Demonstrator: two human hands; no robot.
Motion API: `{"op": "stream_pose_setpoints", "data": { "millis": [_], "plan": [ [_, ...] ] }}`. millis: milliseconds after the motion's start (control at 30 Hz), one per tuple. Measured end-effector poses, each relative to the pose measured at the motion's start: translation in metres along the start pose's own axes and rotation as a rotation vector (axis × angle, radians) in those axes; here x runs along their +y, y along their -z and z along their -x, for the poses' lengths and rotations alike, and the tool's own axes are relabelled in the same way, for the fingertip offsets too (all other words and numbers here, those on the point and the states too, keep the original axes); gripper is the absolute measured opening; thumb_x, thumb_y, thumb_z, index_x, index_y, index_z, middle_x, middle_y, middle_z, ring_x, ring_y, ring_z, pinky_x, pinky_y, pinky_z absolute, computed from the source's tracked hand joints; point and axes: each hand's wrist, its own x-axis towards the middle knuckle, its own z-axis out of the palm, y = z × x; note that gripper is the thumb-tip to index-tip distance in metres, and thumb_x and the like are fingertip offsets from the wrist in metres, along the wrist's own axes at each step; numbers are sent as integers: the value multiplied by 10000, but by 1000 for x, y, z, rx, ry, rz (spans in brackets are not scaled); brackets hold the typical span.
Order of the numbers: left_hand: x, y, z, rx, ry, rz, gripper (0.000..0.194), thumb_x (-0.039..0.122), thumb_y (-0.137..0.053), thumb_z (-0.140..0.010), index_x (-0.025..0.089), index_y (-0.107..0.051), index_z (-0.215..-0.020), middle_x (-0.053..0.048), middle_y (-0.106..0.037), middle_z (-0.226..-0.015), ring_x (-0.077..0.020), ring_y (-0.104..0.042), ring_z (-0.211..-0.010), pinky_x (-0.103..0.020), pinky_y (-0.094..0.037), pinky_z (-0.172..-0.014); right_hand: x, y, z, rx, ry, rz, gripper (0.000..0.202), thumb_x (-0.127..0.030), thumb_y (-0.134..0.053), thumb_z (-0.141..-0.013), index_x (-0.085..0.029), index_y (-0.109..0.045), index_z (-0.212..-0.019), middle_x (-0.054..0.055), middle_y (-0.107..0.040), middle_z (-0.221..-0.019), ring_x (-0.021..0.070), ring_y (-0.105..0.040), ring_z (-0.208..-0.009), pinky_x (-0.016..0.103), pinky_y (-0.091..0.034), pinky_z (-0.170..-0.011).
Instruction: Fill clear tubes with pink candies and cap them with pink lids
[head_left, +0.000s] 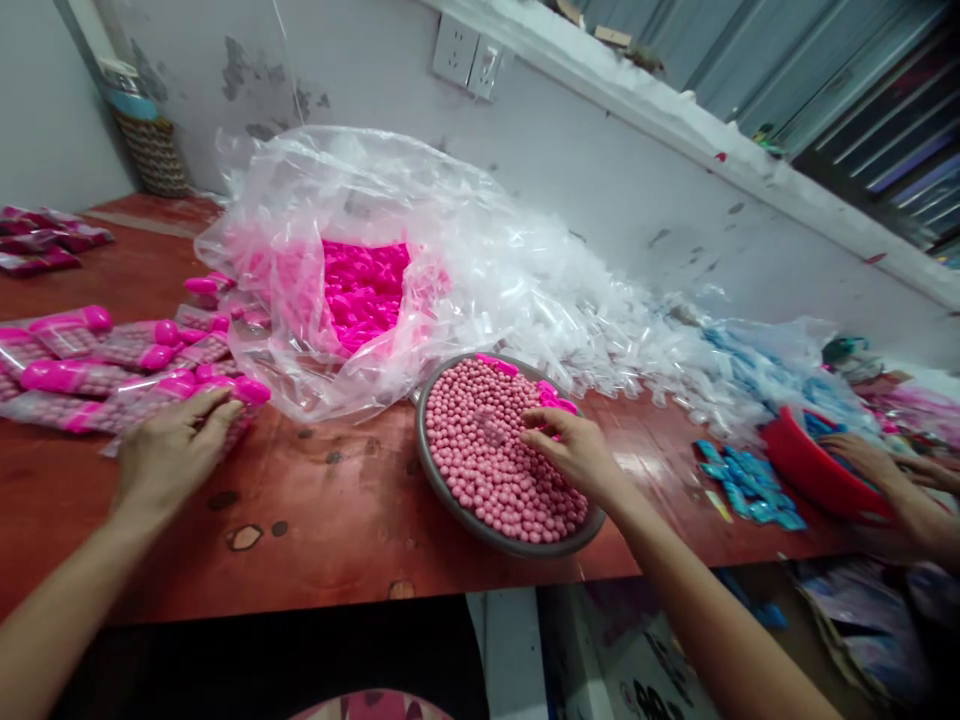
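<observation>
My left hand (176, 445) is at the left of the table, its thumb and forefinger closed around a clear bead-filled tube with a bright pink cap (251, 390). A pile of similar pink-capped tubes (79, 378) lies beside and beyond it. Over the right side of a dark round bowl (439, 492), my right hand (574, 450) has bent fingers slightly apart, with nothing visible between them. Pink beads (487, 440) fill the bowl. A few loose pink caps (553, 394) lie on the beads at the far rim, close to my right fingers.
An open clear plastic bag (292, 290) holds many pink caps (364, 290). Empty clear tubes (585, 320) are heaped along the wall. At right, another person's hands (870, 460) reach into a red basin (799, 460) beside blue packets (750, 485). The red table (322, 540) ends nearby.
</observation>
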Motion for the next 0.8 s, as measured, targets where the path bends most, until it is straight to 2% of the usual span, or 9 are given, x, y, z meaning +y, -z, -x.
{"op": "stream_pose_setpoints", "data": {
  "millis": [67,133,200,267,400,500,567,667,800],
  "plan": [
    [-15,-4,-6,-15,-42,-106,391,409,-430,-860,164,-600,-1114,-70,-656,-1063,-263,-583,-964,-359,-457,-818,3,-14,-2,-22,34,79,204,-309,-605,-744,-197,-650,-907,44,-680,-923,200,-616,-841,324,-465,-752],
    [-13,-7,-6,53,-115,-81,366,385,-440,-866,172,-576,-1130,-55,-630,-1112,-264,-544,-1040,-397,-424,-896,0,-25,-5,-59,61,124,219,-290,-600,-748,-198,-641,-943,47,-676,-940,204,-611,-851,314,-453,-742],
    [4,-8,-1,146,-203,47,323,346,-472,-861,214,-553,-1144,-10,-592,-1177,-257,-499,-1110,-424,-363,-982,-4,-32,-8,-74,86,140,223,-272,-598,-746,-195,-632,-953,50,-670,-944,205,-603,-857,305,-442,-739],
    [35,-7,9,157,-303,220,297,313,-498,-857,246,-549,-1142,13,-582,-1187,-249,-495,-1116,-421,-345,-1008,-5,-35,-11,-90,83,89,225,-270,-596,-744,-188,-618,-952,48,-663,-917,194,-597,-827,290,-439,-709],
    [117,-9,32,7,-529,514,271,310,-510,-860,210,-584,-1101,-40,-628,-1091,-201,-570,-1004,-326,-424,-927,0,-30,-10,-148,-19,-136,258,-294,-627,-710,-183,-592,-940,10,-629,-786,156,-571,-693,255,-439,-604],
    [174,-18,45,-176,-681,635,312,250,-515,-859,146,-563,-1148,-86,-629,-1105,-198,-579,-1001,-317,-437,-907,2,-20,-3,-78,-70,-350,259,-331,-644,-709,-178,-577,-906,8,-599,-777,146,-557,-699,254,-457,-597],
    [202,-25,51,-302,-747,702,353,217,-531,-847,109,-536,-1184,-113,-605,-1157,-209,-556,-1056,-326,-414,-937,-1,-11,5,-55,-76,-551,283,-334,-661,-707,-183,-557,-923,4,-579,-788,140,-553,-713,253,-477,-593],
    [227,-36,55,-526,-756,843,295,227,-537,-843,130,-591,-1115,-86,-650,-1069,-200,-596,-967,-301,-446,-866,-10,1,20,-80,-54,-763,307,-301,-678,-711,-200,-537,-964,-5,-571,-809,128,-560,-719,255,-505,-606],
    [235,-45,56,-747,-690,1028,223,220,-513,-843,145,-650,-1002,-54,-676,-981,-179,-615,-902,-259,-452,-813,-13,7,34,-119,31,-755,283,-273,-631,-771,-221,-531,-1031,3,-588,-862,126,-585,-740,268,-517,-652]
  ]
}}
